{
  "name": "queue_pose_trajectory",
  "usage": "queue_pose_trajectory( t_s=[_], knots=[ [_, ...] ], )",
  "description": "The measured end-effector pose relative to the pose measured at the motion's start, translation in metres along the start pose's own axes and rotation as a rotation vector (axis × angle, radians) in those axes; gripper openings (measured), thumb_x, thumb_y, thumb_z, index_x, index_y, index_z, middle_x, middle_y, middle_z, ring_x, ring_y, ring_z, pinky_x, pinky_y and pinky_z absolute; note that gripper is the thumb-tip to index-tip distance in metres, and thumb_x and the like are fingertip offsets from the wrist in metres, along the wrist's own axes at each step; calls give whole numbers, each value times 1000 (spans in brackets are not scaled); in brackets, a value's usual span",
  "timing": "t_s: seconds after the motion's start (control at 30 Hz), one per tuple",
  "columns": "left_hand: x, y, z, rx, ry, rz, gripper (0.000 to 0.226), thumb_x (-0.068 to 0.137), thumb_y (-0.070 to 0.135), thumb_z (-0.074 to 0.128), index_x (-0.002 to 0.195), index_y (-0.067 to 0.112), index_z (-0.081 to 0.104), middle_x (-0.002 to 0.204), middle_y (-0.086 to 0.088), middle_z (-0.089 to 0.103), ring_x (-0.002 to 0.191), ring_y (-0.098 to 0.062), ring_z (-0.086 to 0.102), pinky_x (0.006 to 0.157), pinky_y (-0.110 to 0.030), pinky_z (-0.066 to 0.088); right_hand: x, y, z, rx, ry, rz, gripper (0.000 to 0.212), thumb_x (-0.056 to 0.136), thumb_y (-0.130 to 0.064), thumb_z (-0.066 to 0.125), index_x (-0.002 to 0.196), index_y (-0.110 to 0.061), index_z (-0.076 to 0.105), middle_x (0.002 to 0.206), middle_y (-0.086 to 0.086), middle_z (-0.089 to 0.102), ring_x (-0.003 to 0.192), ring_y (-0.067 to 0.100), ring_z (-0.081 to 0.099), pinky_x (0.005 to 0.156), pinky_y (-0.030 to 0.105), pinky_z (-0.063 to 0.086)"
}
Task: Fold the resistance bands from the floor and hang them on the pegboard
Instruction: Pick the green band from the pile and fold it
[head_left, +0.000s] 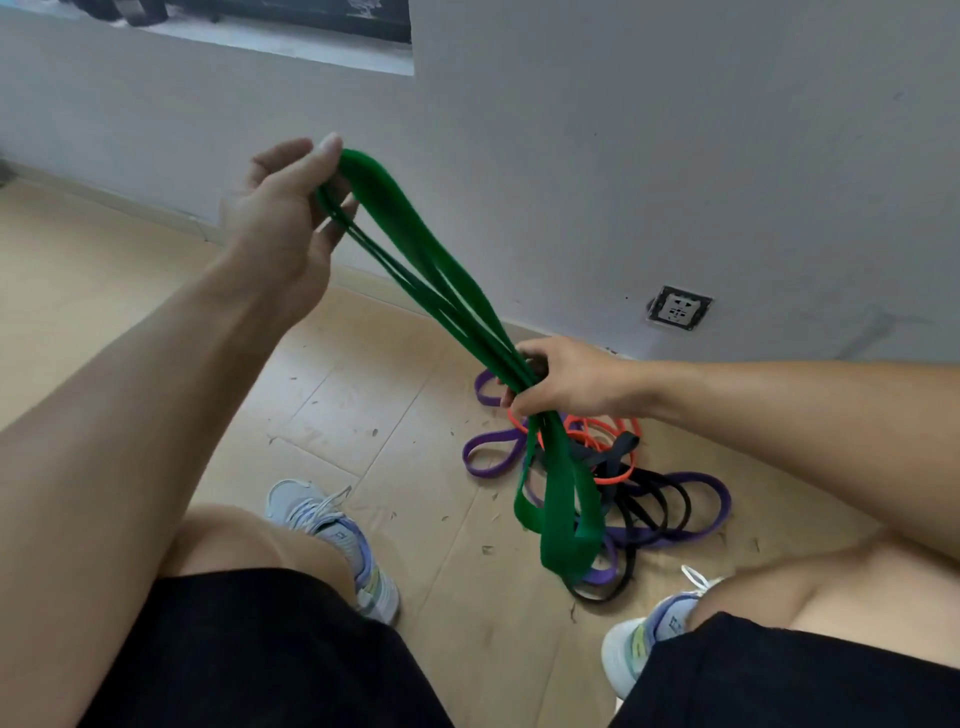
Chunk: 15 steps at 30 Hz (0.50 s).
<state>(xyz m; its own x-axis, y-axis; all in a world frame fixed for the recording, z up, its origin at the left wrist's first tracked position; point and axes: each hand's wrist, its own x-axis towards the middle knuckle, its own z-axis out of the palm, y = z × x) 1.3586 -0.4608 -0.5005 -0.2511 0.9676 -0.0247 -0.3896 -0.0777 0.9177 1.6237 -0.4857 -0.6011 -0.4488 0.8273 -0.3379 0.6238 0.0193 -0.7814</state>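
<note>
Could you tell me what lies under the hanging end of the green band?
Under the green band lies a tangle of purple bands, black bands and an orange band on the floor. The green loop covers how they cross.

We see soft, even daylight with no glare; the floor (130, 270) and grey wall (623, 130) are evenly lit, with only faint shadows. The wide lens bends the skirting line toward the edges, and detail is slightly smeared throughout.
</note>
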Motion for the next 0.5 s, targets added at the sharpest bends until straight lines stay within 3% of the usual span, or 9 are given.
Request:
queue_pose_trajectory(
  t_s=[0.1,0.2,0.3,0.4,0.5],
  knots=[
    [17,-12,-28,328,49,-174,20,98,30,63,110,15,63,96,-2,70,93,-15,68,89,-38,56,-5,-6,-17,-40,42,-7,19,81,-15,84,94,-16,70,85,9,76,69,17,71,62,28,53],
    [19,-28,-44,757,-103,-337,46,90,41,69,127,14,63,129,-7,67,113,-23,63,93,-40,50,-11,-5,-29,-94,83,-9,18,79,-23,86,92,-20,75,83,2,79,73,18,75,70,37,57],
    [2,-27,-27,919,-273,-231,77,80,35,83,147,20,48,139,-1,57,126,-20,53,99,-35,41,-13,-11,-33,-136,101,-63,18,77,-22,86,92,-23,76,80,-4,78,72,13,75,64,27,55],
    [-30,-29,11,1044,-595,-153,111,55,47,88,153,34,37,147,10,50,127,-13,47,98,-30,38,-15,-24,-25,-294,63,-120,20,74,-24,87,90,-25,75,75,-10,75,65,2,69,58,17,48],
    [-46,-48,34,1202,-812,-180,133,50,46,93,159,40,17,152,12,44,127,-10,47,99,-24,38,-16,-33,-15,-341,16,-150,21,72,-27,89,86,-27,74,69,-12,72,59,-1,64,55,17,47]
  ],
)
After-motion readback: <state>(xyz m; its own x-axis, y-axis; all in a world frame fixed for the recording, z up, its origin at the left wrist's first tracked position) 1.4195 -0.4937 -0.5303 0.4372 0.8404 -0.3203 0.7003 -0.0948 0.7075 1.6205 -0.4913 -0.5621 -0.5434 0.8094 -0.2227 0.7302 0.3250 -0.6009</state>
